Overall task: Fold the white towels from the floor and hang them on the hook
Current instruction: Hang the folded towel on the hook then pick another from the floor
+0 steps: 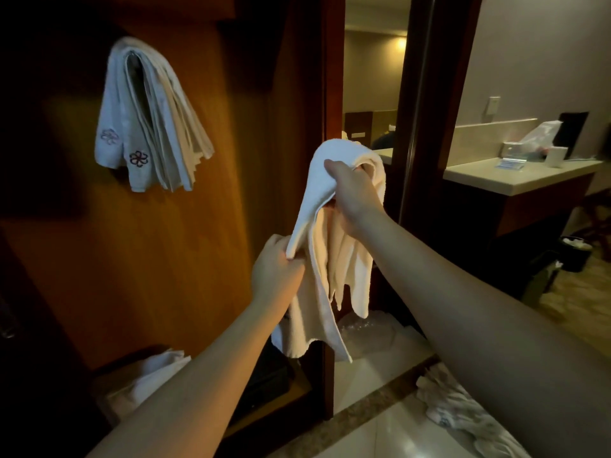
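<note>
A white towel hangs in front of me, held in both hands. My right hand grips its bunched upper part at chest height. Lower and to the left, my left hand pinches the towel's folded edge. Its loose ends dangle toward the floor. Several folded white towels with flower embroidery hang on the wooden wall at upper left; the hook beneath them is hidden. More white towels lie crumpled on the floor at lower right and lower left.
A dark wooden door frame stands just behind the held towel, with a mirror beside it. A counter with a tissue box and small items is at right. A black bin sits on the floor below.
</note>
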Available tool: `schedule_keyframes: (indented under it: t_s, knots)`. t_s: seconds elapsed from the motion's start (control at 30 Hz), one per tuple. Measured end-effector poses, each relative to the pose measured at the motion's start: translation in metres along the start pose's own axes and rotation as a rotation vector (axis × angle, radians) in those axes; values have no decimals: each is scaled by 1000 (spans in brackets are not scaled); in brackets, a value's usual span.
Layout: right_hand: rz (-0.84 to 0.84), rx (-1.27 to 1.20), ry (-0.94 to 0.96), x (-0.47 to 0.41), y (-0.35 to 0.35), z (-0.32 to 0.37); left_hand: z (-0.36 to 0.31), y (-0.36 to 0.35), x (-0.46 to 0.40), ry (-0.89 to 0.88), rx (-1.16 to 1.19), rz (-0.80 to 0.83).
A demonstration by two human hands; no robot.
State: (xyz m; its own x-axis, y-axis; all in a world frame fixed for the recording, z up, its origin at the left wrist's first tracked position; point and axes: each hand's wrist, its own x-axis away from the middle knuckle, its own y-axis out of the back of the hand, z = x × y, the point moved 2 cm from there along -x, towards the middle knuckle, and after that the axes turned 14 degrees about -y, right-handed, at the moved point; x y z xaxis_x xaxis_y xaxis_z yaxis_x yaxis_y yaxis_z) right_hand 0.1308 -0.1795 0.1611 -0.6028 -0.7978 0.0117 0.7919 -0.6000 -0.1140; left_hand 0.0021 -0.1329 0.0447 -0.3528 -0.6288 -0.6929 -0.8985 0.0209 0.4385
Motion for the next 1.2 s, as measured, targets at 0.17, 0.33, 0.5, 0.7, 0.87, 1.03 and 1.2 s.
schedule_keyframes:
  t_s: [0.17, 0.33, 0.5, 0.7, 0.87, 1.03, 1.2]
  knots:
    - [-69, -171, -34, -19, 17, 15, 37, -1, 14, 146, -23, 35]
    - [-140, -196, -86, -47, 32, 0, 84, 16, 28, 216, -243, 96]
    - [-163, -286, -186, -61, 43, -16, 117, 48, 39, 365, -175, 127]
    - [-95, -675, -281, -67, 43, -8, 87, 127, 6, 274, 515, -386]
    - [-73, -780, -280, -66, 26, 8, 69, 117, 2, 382, 731, 12]
    - [-114, -751, -312, -74, 32, -6, 79, 117, 10, 357, 621, -75]
    - [-158, -695, -317, -80, 43, -34, 83, 130, 11, 358, 881, -155]
